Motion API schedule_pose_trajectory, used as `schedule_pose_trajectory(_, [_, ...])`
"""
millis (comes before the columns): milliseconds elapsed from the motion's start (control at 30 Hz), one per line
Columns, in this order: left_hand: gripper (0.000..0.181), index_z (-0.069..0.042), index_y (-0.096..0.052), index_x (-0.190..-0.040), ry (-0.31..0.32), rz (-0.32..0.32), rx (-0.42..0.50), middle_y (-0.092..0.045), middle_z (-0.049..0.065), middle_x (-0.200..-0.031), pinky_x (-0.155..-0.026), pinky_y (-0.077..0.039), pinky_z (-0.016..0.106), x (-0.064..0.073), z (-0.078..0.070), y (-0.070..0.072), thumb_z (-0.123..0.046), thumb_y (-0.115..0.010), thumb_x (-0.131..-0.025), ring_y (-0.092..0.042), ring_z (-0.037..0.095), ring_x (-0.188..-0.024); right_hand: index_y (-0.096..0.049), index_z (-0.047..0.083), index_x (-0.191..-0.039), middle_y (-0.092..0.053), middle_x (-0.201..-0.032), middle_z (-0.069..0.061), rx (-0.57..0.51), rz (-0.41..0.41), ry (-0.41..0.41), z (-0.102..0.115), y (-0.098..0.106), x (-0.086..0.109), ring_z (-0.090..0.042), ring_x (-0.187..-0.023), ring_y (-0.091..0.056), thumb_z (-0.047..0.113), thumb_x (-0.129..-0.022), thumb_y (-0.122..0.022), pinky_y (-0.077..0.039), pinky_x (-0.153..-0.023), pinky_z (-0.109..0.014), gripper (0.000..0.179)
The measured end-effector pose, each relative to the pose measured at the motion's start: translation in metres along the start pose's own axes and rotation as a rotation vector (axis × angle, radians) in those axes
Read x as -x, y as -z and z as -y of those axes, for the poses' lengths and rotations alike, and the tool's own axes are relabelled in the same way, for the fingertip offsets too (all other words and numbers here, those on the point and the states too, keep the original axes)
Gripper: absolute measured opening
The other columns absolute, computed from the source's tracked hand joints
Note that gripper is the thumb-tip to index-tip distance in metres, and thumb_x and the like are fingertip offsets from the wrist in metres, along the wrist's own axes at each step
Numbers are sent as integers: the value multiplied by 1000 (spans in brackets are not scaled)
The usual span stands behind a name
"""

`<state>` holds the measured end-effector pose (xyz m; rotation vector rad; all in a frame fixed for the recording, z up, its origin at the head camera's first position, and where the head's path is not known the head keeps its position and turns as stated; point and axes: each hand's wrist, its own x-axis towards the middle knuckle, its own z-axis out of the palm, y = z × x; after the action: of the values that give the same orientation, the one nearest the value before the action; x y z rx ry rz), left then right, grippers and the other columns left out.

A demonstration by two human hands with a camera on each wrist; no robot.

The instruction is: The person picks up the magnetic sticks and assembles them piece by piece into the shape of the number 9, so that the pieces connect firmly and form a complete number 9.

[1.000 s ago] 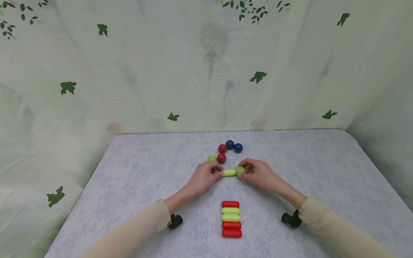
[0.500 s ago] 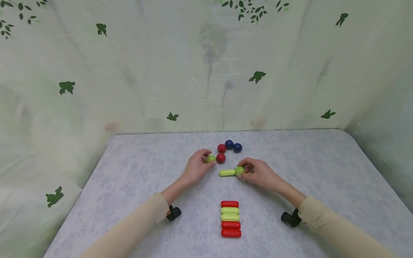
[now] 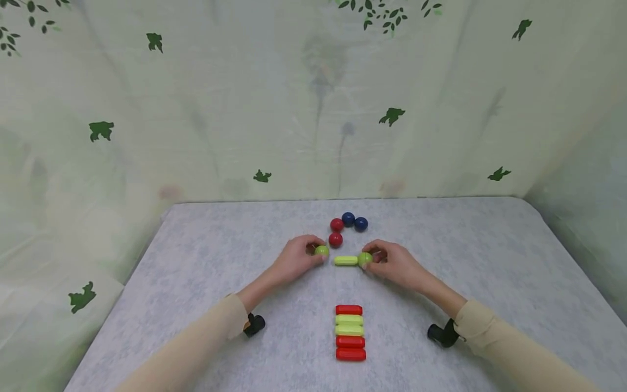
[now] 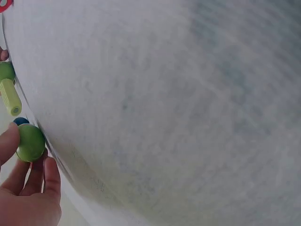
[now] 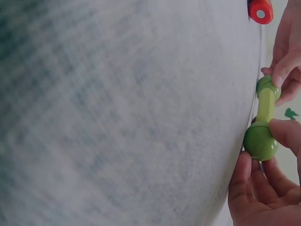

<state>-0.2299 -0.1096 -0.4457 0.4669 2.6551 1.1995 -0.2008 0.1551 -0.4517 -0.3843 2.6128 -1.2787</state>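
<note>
My left hand (image 3: pixel 299 257) pinches a green ball (image 3: pixel 321 251) between thumb and fingers, just left of a yellow-green rod (image 3: pixel 345 261). A second green ball (image 3: pixel 365 259) is attached at the rod's right end, and my right hand (image 3: pixel 394 264) holds that ball with thumb and fingertips. In the left wrist view the rod's free end (image 4: pixel 15 109) faces the left hand's ball (image 4: pixel 31 143), with a gap between them. The right wrist view shows the rod (image 5: pixel 266 104) running from the right hand's ball (image 5: pixel 261 141) toward the other ball (image 5: pixel 268 87).
Two red balls (image 3: pixel 335 239) and two blue balls (image 3: pixel 361 224) lie behind the hands. Nearer the front, several red rods (image 3: pixel 350 354) and two yellow-green rods (image 3: pixel 349 330) lie stacked in a column on the grey table (image 3: pixel 220 234). A leaf-patterned cloth (image 3: pixel 294 109) hangs behind.
My left hand has let go of the rod's left end, reached back to the loose green ball, gripped it and brought it forward toward the rod. My right hand stays on its ball.
</note>
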Motion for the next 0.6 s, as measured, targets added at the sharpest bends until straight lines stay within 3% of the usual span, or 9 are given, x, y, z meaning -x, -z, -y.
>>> schedule_pose_trajectory(300, [27, -9, -70, -112, -73, 80, 5, -66, -2, -96, -78, -48, 32, 4, -2, -4, -18, -77, -87, -58, 14, -87, -65, 10, -117, -64, -102, -1, 5, -13, -17, 2, -2, 0, -18, -89, -59, 14, -88, -73, -51, -76, -32, 31])
schedule_pose_trajectory(600, [27, -9, -70, -112, -34, 63, 13, -65, -1, -96, -79, -48, 33, 6, -5, -7, -17, -76, -87, -58, 15, -88, -64, 10, -118, -64, -103, -1, 7, -6, -23, 0, -1, 0, -18, -90, -59, 15, -88, -73, -52, -77, -32, 32])
